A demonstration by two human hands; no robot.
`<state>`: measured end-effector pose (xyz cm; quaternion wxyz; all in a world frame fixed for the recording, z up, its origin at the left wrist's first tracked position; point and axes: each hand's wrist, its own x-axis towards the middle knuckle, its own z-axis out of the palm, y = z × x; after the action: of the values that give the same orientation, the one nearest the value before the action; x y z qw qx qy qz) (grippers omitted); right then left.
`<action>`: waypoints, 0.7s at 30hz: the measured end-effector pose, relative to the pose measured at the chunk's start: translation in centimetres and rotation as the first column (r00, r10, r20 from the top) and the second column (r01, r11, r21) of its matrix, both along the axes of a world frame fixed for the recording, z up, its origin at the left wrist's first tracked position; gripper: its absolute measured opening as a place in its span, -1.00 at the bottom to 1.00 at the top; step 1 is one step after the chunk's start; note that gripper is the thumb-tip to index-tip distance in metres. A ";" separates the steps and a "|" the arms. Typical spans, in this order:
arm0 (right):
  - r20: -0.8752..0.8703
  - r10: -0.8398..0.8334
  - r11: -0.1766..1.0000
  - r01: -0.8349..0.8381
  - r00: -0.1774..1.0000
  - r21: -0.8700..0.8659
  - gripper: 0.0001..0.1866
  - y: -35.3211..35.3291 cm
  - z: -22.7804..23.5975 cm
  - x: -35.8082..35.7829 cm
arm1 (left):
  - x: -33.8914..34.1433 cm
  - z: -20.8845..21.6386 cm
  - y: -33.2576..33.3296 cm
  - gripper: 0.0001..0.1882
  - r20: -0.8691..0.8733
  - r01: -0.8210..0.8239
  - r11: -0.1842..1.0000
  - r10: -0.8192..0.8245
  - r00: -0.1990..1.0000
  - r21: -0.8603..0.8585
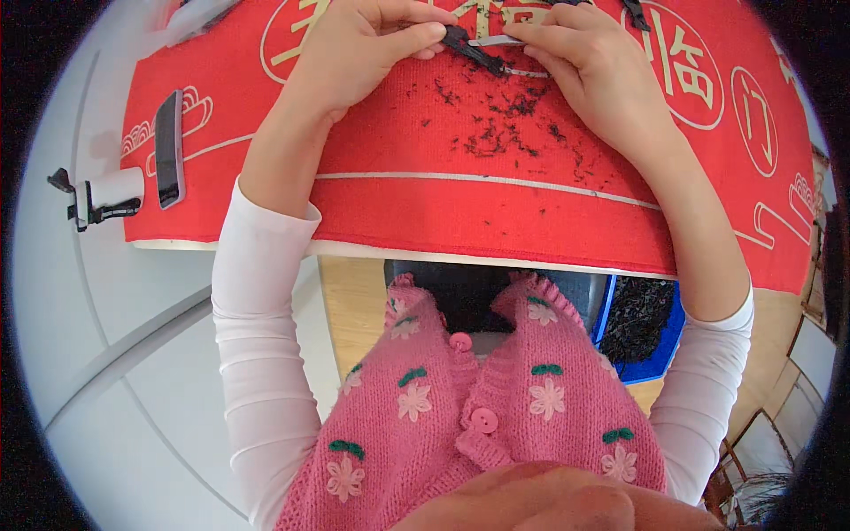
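At the far side of the red mat (pixel 398 212), my left hand (pixel 354 57) pinches a small, dark, elongated black piece (pixel 474 51) between thumb and fingers. Closed around a slim silver blade-like tool (pixel 498 41), my right hand (pixel 606 75) holds its tip against or very close to that piece. The tool's handle is hidden in my fingers, so its exact kind does not show. A thin pale strip (pixel 529 73) extends from the piece's lower end toward my right hand. Black shreds (pixel 505 133) lie scattered on the mat beneath both hands.
A dark-screened phone (pixel 168 149) lies at the mat's left, beside a white object with black straps (pixel 111 190). Another black piece (pixel 635 14) rests beyond my right hand. Below the table's front edge, a blue bin (pixel 660 358) holds black scraps.
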<state>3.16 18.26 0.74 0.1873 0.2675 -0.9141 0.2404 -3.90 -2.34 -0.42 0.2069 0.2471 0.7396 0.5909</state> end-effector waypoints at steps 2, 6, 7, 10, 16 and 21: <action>-0.042 -0.002 1.000 0.001 0.999 -0.018 -0.85 0.1 -0.1 0.0 | 0.1 0.2 0.1 -0.80 0.017 -0.008 1.000 0.008 1.000 -0.010; -0.129 -0.003 0.998 -0.004 0.992 -0.055 -0.84 0.1 -0.6 -0.2 | 0.1 0.2 0.1 -0.80 0.046 -0.021 1.000 0.020 0.999 0.013; -0.152 -0.003 0.998 -0.006 0.988 -0.065 -0.84 0.2 -0.6 -0.2 | 0.2 0.2 0.0 -0.80 0.057 -0.026 0.999 0.024 0.998 0.028; -0.142 -0.024 0.994 0.008 0.990 -0.113 -0.84 0.8 -0.8 -0.6 | 0.3 0.3 0.1 -0.80 0.065 -0.021 0.998 0.017 0.998 0.066; -0.025 -0.108 0.946 0.095 0.994 -0.311 -0.84 2.3 -0.8 -0.5 | 1.3 1.1 0.3 -0.80 0.059 0.039 0.987 -0.049 0.997 0.156; -0.033 -0.137 0.910 0.113 0.990 -0.399 -0.85 2.2 -0.4 0.0 | 2.0 1.8 0.3 -0.79 0.075 0.068 0.971 -0.087 0.993 0.227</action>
<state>3.16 20.48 0.32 0.2799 0.1721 -0.8557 0.3997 -1.95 -2.01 1.36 0.2319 0.2724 0.6485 0.6719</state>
